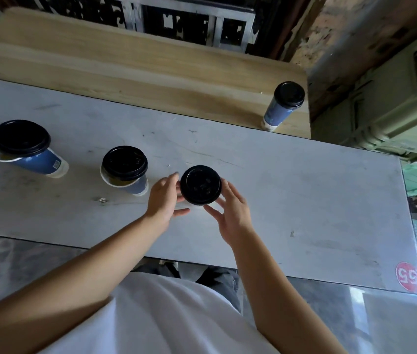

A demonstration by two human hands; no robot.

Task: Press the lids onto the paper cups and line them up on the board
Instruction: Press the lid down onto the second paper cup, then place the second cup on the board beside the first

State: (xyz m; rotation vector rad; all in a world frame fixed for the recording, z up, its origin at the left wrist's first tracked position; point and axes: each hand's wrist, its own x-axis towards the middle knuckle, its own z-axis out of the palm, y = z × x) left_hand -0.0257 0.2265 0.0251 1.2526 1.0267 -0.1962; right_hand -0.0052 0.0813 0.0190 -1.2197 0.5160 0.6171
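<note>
The person is standing at a grey desk [304, 200], both hands cupping a black lid [200, 185] that is hiding the cup beneath it. The left hand [162, 198] is curling its fingers [170, 178] against the lid's left edge; the right hand [233, 213] is holding its fingers [230, 191] spread along the right edge, thumb loose below. Whether either hand is truly gripping, I cannot tell. Left of them, a middle cup [125, 171] and a far-left cup [27, 149] are standing with lids lying crooked, rims showing. A closed cup [284, 104] is standing on the wooden board [138, 72] behind, near its right end.
</note>
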